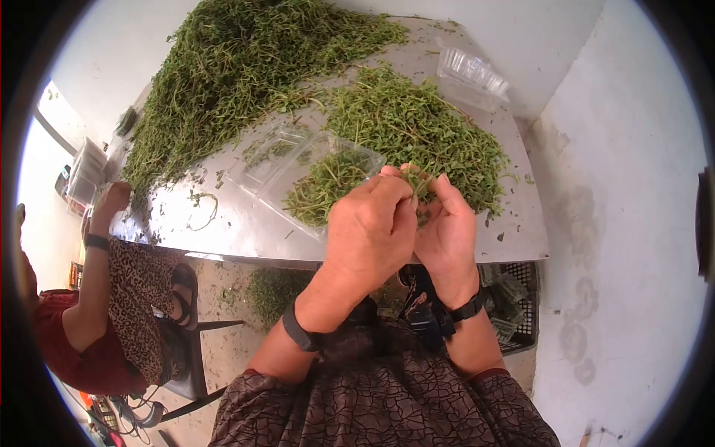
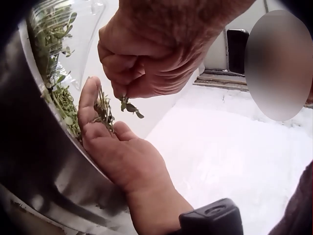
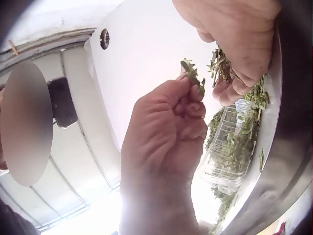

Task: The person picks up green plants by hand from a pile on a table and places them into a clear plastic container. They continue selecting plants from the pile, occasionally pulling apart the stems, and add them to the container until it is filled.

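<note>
Both hands meet above the front edge of a metal table. My left hand pinches a small leafy green sprig between thumb and fingertips. Close beside it, my right hand is turned palm up and holds a small bunch of thin green stems in its curled fingers. Just beyond the hands lies an open clear plastic clamshell box, partly filled with the same greens. A loose heap of sprigs lies right behind the hands.
A much larger heap of greens covers the table's back left. Clear plastic boxes are stacked at the back right, by the wall. At the left sits another person, one hand at the table. A black crate with packed boxes stands below the table.
</note>
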Motion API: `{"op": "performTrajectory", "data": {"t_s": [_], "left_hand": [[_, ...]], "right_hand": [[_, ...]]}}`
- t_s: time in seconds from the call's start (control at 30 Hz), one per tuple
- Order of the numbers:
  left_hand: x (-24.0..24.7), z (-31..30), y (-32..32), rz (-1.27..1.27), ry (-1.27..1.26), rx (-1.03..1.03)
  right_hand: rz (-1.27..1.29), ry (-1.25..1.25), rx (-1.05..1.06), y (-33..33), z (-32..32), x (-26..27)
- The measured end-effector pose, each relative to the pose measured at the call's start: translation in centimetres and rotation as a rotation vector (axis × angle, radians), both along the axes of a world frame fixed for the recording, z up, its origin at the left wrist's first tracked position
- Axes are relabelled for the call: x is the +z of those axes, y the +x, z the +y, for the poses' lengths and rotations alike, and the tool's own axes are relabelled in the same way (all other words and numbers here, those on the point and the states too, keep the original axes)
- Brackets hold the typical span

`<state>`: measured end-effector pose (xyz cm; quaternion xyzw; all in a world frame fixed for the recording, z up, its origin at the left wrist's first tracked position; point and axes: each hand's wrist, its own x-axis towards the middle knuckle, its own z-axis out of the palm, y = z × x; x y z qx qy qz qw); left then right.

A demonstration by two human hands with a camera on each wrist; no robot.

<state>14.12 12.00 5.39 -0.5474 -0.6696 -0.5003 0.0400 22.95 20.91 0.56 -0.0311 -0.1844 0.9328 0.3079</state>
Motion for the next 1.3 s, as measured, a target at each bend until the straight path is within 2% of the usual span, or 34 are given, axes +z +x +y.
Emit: {"op": "performTrajectory", "data": {"t_s": [0.17,0.23,0.33,0.4,0.47,0.53,0.77,0.87,0.93,1.0,1.17,1.23,1.3], "left_hand": [[1.4,-1.2,-1.1,-0.040,0.089,0.028],[2.5,-2.0,-1.6,-0.047,0.076,0.052],[3.0,-2.7,-2.9,-0.028,0.098,0.086],[3.5,-3.0,-3.6,-0.035,0.084,0.196],[3.1,-3.2,-4.6,-0.057,0.087,0.232],[2.2,-3.3,-6.0,0.018,-0.036,0.260],[2.3,-4.5,-7.1,-0.031,0.003,0.372],[2.8,-4.6,-6.6,-0.035,0.016,0.327],[2.6,-4.2,-5.7,-0.041,0.079,0.209],[2.8,-3.7,-4.2,-0.087,0.064,0.178],[1.4,-1.8,-2.0,-0.007,-0.008,-0.023],[0.7,-1.0,-1.4,0.031,-0.013,-0.026],[0.3,-0.3,-0.9,0.084,-0.051,0.004]], "right_hand": [[-0.025,-0.026,0.008,-0.2,0.3,-0.6],[0.120,-0.040,0.031,-0.2,0.2,-0.7],[0.097,-0.033,0.020,-0.1,0.2,-0.5],[0.100,-0.044,0.021,0.0,0.1,-0.5],[0.104,-0.050,0.028,-0.1,0.2,-0.5],[0.140,-0.047,0.042,-0.1,0.4,-0.8],[0.082,0.006,0.012,-0.1,0.4,-0.6],[0.123,-0.015,0.030,-0.1,0.4,-0.7],[0.116,-0.030,0.025,-0.1,0.3,-0.5],[0.095,-0.010,0.018,-0.1,0.3,-0.5],[0.080,0.004,0.030,0.1,0.4,-0.5],[-0.053,0.021,0.006,0.1,0.4,-0.3],[0.033,0.006,0.036,0.1,0.6,-0.9]]}}
